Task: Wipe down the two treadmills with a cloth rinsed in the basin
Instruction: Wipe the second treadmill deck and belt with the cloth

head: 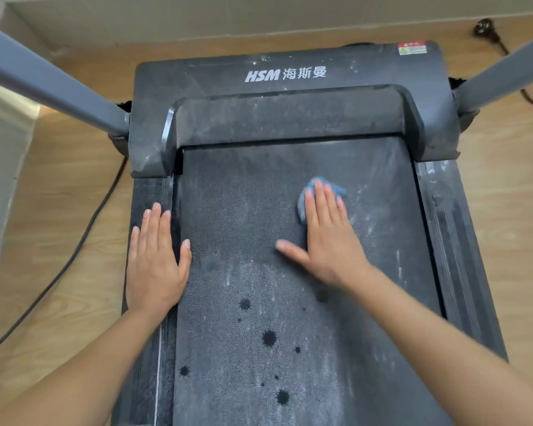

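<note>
Pressing flat with straight fingers held together, the right hand (330, 238) pins a blue cloth (317, 195) against the treadmill (290, 124) belt (243, 210), right of centre near the motor cover. The left hand (156, 259) lies flat on the left side rail (145, 192), fingers together, thumb splayed onto the belt edge. Dark wet spots (269, 338) mark the dusty belt.

Indoor room, home or small gym, can't tell which. A dusty black treadmill (290, 112) marked HSM lies under both hands. Light wood-look plank floor (68, 186) runs left of the left hand (156, 259) and right of the right hand (330, 238). Pale wall (197, 13) with low skirting stands beyond the fingertips, past the treadmill. A black power cable (83, 229) trails over the floor left of the left hand. A plug (483, 27) lies on the floor beyond the right hand, to its right.
</note>
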{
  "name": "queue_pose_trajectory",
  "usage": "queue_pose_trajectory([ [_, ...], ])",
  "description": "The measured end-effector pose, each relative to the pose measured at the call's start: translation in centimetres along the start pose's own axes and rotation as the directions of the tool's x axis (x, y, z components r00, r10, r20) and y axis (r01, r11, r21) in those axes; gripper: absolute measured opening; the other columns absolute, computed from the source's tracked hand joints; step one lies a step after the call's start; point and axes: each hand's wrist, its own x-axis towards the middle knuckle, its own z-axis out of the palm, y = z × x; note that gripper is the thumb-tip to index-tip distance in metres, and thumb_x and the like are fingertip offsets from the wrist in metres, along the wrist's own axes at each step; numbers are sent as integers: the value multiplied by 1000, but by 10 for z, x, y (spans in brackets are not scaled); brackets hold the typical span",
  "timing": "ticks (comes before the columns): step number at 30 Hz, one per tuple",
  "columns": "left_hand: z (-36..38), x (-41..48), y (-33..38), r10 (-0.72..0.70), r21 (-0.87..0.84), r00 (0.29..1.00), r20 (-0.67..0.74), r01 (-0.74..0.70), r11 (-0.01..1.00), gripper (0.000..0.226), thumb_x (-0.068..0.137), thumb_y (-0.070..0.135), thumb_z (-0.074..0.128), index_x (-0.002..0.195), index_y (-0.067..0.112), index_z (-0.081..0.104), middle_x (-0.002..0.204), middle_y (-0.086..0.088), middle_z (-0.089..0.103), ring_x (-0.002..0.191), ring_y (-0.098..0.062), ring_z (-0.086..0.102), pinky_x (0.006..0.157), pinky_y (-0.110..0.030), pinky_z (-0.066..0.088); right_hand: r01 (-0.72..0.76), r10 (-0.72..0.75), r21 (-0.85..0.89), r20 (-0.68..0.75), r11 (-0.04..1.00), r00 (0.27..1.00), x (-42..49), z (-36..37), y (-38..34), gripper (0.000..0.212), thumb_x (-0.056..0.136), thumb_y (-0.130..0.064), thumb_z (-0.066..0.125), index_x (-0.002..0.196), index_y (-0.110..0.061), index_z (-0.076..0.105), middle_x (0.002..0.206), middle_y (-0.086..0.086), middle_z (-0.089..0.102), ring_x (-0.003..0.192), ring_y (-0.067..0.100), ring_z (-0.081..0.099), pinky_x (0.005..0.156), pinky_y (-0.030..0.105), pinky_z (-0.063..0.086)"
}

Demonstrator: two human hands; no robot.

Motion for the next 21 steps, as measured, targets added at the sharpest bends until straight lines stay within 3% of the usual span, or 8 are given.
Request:
queue_pose_trajectory([
  [5,-2,-3,2,-8,10,1000,-11,8,1000,67,107,42,35,163,6,29,176,-8,18,163,-24,15,131,-51,18,-55,55,-18,-8,998,998,73,-39,16,122,86,-93,11,165,-2,-3,174,19,-8,162,31,-9,131,50,-5],
  [10,0,-2,2,-5,-3,1000,-22,5,1000,67,106,41,35,163,5,31,176,-8,18,163,-26,17,132,-50,18,2,-2,-7,18,1000,1000,-28,-19,30,116,88,-86,16,166,-2,-1,173,20,-9,161,32,-11,131,45,-3],
  [12,0,-2,2,-6,-9,1000,-22,6,1000,67,106,42,35,162,5,31,176,-9,19,163,-26,17,131,-50,18,50,-52,74,34,996,998,-74,-7,32,102,97,-77,22,166,-4,7,174,16,-5,162,31,-6,131,45,4],
  [14,-1,-1,2,-2,-16,1000,-18,2,1000,68,106,42,34,162,5,31,175,-10,20,163,-27,17,132,-50,18,101,-88,237,-66,966,994,-99,-6,38,71,108,-53,38,162,-7,33,172,12,21,160,29,18,130,45,21],
  [16,-1,-1,1,-2,-19,1000,-17,1,1000,68,106,43,33,162,4,32,175,-10,20,163,-28,18,132,-50,18,79,2,370,-213,926,977,-102,-13,49,43,107,-25,55,148,-13,54,158,5,49,145,26,43,121,44,37],
  [17,-1,-1,1,-2,-21,1000,-18,2,1000,68,105,43,33,161,4,32,175,-10,21,162,-28,18,132,-51,18,37,65,394,-242,919,968,-97,-19,54,42,104,-23,60,145,-15,56,150,2,54,136,24,46,116,42,41],
  [19,0,-2,2,-4,-28,1000,-21,3,1000,68,105,42,34,161,4,33,174,-10,22,162,-29,19,131,-51,18,-69,148,381,-183,922,972,-81,-26,60,51,97,-35,72,142,-20,55,137,-1,56,123,23,46,108,39,43],
  [21,0,-1,2,-4,-32,1000,-25,3,999,68,104,42,34,160,5,33,174,-11,22,162,-30,20,131,-52,18,-141,181,375,-73,916,981,-65,-28,60,49,87,-46,81,126,-23,61,119,-3,56,111,22,46,100,38,44],
])
